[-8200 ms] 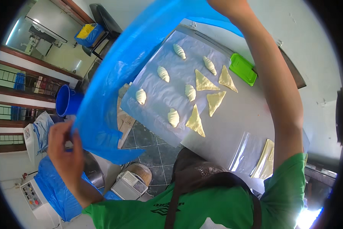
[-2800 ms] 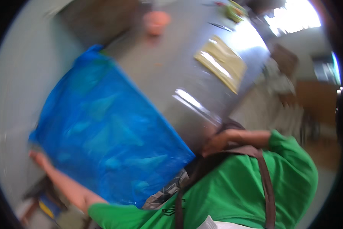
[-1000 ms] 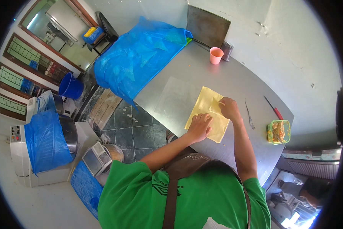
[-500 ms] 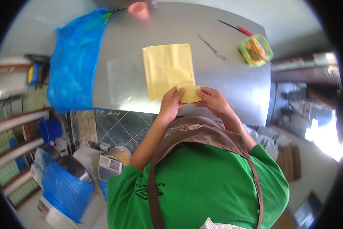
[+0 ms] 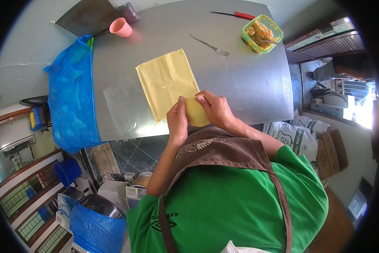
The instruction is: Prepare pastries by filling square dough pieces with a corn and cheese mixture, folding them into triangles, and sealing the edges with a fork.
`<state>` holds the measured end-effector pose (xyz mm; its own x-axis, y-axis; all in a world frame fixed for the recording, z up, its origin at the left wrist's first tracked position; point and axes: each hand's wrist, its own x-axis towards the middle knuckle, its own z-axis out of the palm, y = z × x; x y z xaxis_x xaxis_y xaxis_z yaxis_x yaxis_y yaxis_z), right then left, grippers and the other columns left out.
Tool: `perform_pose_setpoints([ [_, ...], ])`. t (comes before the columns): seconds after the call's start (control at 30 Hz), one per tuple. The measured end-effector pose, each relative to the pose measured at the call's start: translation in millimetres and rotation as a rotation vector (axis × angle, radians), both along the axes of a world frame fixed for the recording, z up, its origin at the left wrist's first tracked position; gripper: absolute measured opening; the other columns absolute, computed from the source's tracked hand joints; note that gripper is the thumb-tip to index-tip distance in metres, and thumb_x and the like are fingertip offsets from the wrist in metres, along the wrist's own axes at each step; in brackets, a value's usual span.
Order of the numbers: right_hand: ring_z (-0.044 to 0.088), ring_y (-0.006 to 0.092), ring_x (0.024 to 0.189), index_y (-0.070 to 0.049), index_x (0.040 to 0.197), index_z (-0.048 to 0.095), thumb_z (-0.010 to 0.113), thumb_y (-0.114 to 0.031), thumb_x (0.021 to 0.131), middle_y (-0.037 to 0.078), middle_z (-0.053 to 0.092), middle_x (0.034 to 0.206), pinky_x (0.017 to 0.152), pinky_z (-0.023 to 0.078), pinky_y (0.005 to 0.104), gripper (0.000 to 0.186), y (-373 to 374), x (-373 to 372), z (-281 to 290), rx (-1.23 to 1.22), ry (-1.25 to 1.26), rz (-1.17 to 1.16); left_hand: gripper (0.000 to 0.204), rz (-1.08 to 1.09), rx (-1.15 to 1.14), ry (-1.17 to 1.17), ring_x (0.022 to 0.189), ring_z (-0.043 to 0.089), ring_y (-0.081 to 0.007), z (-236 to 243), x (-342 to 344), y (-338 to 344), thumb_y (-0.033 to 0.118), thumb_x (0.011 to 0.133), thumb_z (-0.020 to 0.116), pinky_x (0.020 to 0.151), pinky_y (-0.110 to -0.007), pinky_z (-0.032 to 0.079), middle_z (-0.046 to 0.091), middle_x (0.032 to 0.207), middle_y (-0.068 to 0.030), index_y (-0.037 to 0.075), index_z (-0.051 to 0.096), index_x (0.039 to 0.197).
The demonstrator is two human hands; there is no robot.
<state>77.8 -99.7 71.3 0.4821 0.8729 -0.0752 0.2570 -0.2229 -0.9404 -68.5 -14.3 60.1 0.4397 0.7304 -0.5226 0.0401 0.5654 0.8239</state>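
Between my two hands, at the table's near edge, is a folded yellow wrapper sheet. My left hand grips its left side, thumb upward. At its upper right, my right hand pinches it between thumb and fingers. Whether anything lies inside the fold is hidden. Just beyond my hands a stack of square yellow wrapper sheets rests flat on the metal table. A fork lies farther off to the right. At the far right, a green plastic container holds a chopped orange-brown filling with a utensil handle sticking out.
A red-handled knife lies by the container. A pink cup stands at the far left. Blue plastic covers the table's left end. White sacks sit on the right, and a blue bucket is low on the left.
The view has turned and shifted. In my hands the yellow piece has gone from lying level to tilted, and my right hand has moved up to its upper edge. Both hands still hold it.
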Motion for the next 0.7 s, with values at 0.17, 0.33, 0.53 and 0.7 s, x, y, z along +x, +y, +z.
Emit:
perform_pose_setpoints([
  [0.17, 0.066, 0.037, 0.06, 0.0, 0.104, 0.067, 0.059, -0.027, 0.113, 0.023, 0.066, 0.074, 0.057, 0.051, 0.0414, 0.03, 8, -6, -4, -0.053, -0.074, -0.13, 0.048, 0.063, 0.598, 0.273, 0.061, 0.043, -0.0106, -5, 18, -3, 0.034, 0.116, 0.054, 0.057, -0.032, 0.039, 0.055, 0.062, -0.0021, 0.002, 0.058, 0.08],
  [0.33, 0.064, 0.044, 0.061, -0.001, 0.095, 0.063, 0.062, -0.029, 0.111, 0.025, 0.064, 0.071, 0.055, 0.05, 0.045, 0.033, 13, -5, -18, 0.011, -0.194, -0.195, 0.052, 0.115, 0.746, 0.404, 0.067, 0.045, -0.01, 1, 25, -3, 0.037, 0.118, 0.049, 0.061, -0.031, 0.043, 0.055, 0.068, -0.0044, -0.001, 0.058, 0.084],
  [0.53, 0.059, 0.0472, 0.057, -0.001, 0.088, 0.061, 0.065, -0.032, 0.11, 0.025, 0.061, 0.066, 0.05, 0.047, 0.0467, 0.038, 10, -4, -13, 0.021, -0.198, -0.234, 0.052, 0.121, 0.699, 0.428, 0.065, 0.045, -0.0115, -4, 23, -2, 0.037, 0.117, 0.05, 0.061, -0.033, 0.044, 0.056, 0.067, -0.0047, -0.002, 0.059, 0.085],
  [0.7, 0.057, 0.0463, 0.056, 0.0, 0.087, 0.062, 0.065, -0.033, 0.11, 0.025, 0.061, 0.067, 0.051, 0.048, 0.0466, 0.04, 10, -3, -7, 0.006, -0.199, -0.225, 0.049, 0.145, 0.771, 0.437, 0.059, 0.047, -0.0156, -2, 24, -6, 0.035, 0.117, 0.052, 0.058, -0.036, 0.044, 0.057, 0.065, -0.0088, -0.001, 0.059, 0.084],
])
